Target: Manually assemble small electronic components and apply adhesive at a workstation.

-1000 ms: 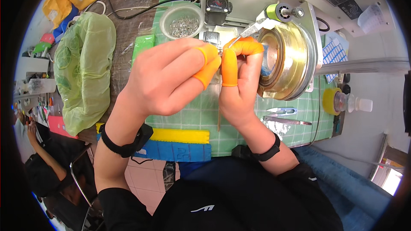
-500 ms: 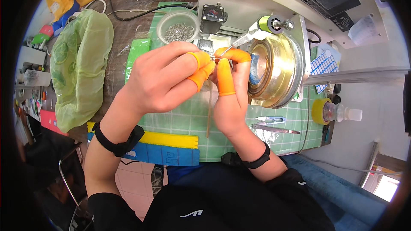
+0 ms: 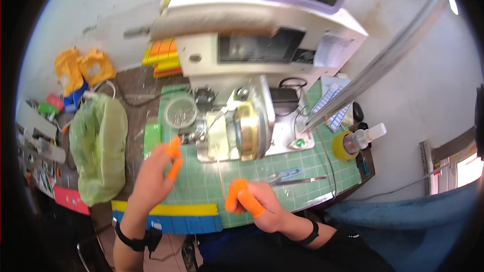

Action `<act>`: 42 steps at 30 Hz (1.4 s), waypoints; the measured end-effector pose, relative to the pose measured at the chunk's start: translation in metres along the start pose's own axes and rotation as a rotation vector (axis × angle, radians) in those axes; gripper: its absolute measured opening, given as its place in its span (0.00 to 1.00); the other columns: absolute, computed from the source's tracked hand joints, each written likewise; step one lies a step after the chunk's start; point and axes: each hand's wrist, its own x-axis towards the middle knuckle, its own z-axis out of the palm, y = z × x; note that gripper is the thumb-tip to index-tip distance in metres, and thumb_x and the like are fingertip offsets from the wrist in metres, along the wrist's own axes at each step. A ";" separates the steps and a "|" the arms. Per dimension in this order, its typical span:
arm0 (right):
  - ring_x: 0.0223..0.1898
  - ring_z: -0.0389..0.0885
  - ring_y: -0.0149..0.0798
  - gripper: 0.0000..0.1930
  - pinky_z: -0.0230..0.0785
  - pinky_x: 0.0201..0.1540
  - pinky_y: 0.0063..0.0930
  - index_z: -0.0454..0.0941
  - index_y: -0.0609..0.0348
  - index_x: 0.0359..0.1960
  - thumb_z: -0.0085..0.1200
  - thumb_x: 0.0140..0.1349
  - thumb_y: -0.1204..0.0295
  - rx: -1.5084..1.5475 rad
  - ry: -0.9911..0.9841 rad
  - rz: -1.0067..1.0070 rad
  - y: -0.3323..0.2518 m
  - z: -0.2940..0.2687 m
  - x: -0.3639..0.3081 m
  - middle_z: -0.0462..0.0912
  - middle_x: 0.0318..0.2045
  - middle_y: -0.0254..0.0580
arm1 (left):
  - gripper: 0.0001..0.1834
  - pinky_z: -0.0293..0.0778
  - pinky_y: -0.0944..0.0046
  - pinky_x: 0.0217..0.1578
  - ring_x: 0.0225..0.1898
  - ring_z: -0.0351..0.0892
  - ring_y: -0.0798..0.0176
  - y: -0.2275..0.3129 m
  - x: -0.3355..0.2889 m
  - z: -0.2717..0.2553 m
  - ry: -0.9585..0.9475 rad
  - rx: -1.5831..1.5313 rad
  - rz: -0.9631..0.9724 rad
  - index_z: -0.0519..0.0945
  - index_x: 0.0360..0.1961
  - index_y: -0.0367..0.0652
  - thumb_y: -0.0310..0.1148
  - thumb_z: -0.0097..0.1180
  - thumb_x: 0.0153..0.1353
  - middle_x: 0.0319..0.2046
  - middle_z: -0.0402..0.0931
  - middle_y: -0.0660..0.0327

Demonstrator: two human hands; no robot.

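Observation:
Orange finger cots cover the fingertips of both my hands. My left hand [image 3: 153,175] is over the mat beside a small metal clamp [image 3: 191,136] on the bench machine; its covered thumb and fingertips are apart, with nothing visible between them. My right hand [image 3: 258,205] is low over the mat's front part, thumb and index pressed together; whatever they may hold is hidden. Behind stand the machine's round brass-coloured drum [image 3: 248,131] and a bowl of small metal parts [image 3: 180,113]. A thin wooden stick [image 3: 222,177] lies between my hands. The picture is somewhat blurred.
Blue-handled snips [image 3: 287,174] and tweezers [image 3: 302,181] lie right of my right hand. A yellow-and-blue strip [image 3: 171,217] runs along the front edge. A yellow-green bag-lined container [image 3: 98,151] is at left, a bottle [image 3: 353,143] at right. A metal post [image 3: 373,65] slants at right.
My hands have come apart from their meeting place at the machine. The left went left and down, the right down toward me. The view has tilted up, showing the white machine housing and a clock.

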 end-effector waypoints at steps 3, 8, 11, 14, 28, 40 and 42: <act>0.27 0.75 0.29 0.17 0.69 0.34 0.23 0.76 0.63 0.34 0.41 0.78 0.66 -0.009 -0.001 0.045 -0.004 -0.016 -0.015 0.77 0.29 0.37 | 0.12 0.74 0.53 0.38 0.37 0.78 0.42 0.008 0.004 -0.002 -0.284 -0.007 -0.008 0.78 0.47 0.33 0.21 0.55 0.62 0.37 0.76 0.46; 0.28 0.77 0.27 0.16 0.68 0.31 0.21 0.78 0.61 0.33 0.47 0.76 0.64 0.005 0.022 0.018 -0.008 -0.017 0.005 0.78 0.30 0.35 | 0.14 0.77 0.58 0.34 0.31 0.83 0.53 0.001 0.007 0.012 -0.260 -0.254 -0.110 0.81 0.48 0.34 0.21 0.58 0.60 0.37 0.81 0.48; 0.29 0.76 0.29 0.05 0.67 0.31 0.22 0.78 0.59 0.37 0.58 0.68 0.71 -0.455 0.162 -0.397 -0.037 -0.017 0.027 0.77 0.32 0.36 | 0.13 0.76 0.58 0.30 0.29 0.83 0.54 0.031 0.006 0.004 -0.219 -0.100 -0.171 0.83 0.45 0.38 0.25 0.63 0.58 0.32 0.81 0.52; 0.29 0.72 0.30 0.15 0.65 0.32 0.22 0.76 0.59 0.44 0.68 0.58 0.75 -0.817 0.600 -0.618 -0.065 -0.058 0.036 0.77 0.38 0.38 | 0.16 0.74 0.61 0.28 0.25 0.82 0.58 0.039 0.002 -0.010 -0.157 0.095 0.012 0.84 0.47 0.42 0.27 0.67 0.57 0.28 0.82 0.57; 0.30 0.81 0.26 0.06 0.73 0.30 0.19 0.83 0.66 0.34 0.68 0.56 0.82 -0.153 0.484 -0.402 -0.104 -0.148 -0.025 0.86 0.33 0.39 | 0.13 0.72 0.71 0.34 0.26 0.77 0.68 0.213 0.104 0.012 -0.074 -0.566 0.374 0.85 0.43 0.37 0.24 0.69 0.54 0.32 0.83 0.57; 0.16 0.80 0.30 0.08 0.68 0.16 0.17 0.84 0.76 0.36 0.65 0.53 0.86 0.205 0.375 -0.211 -0.099 -0.164 -0.056 0.84 0.21 0.50 | 0.10 0.66 0.69 0.20 0.18 0.73 0.67 0.226 0.145 0.059 -0.305 -1.235 0.051 0.79 0.36 0.31 0.28 0.64 0.63 0.27 0.77 0.55; 0.15 0.79 0.29 0.08 0.66 0.15 0.17 0.84 0.76 0.35 0.65 0.53 0.86 0.199 0.405 -0.230 -0.095 -0.170 -0.061 0.84 0.20 0.50 | 0.10 0.64 0.69 0.18 0.18 0.72 0.67 0.224 0.147 0.059 -0.316 -1.229 0.081 0.78 0.38 0.31 0.28 0.64 0.64 0.27 0.76 0.54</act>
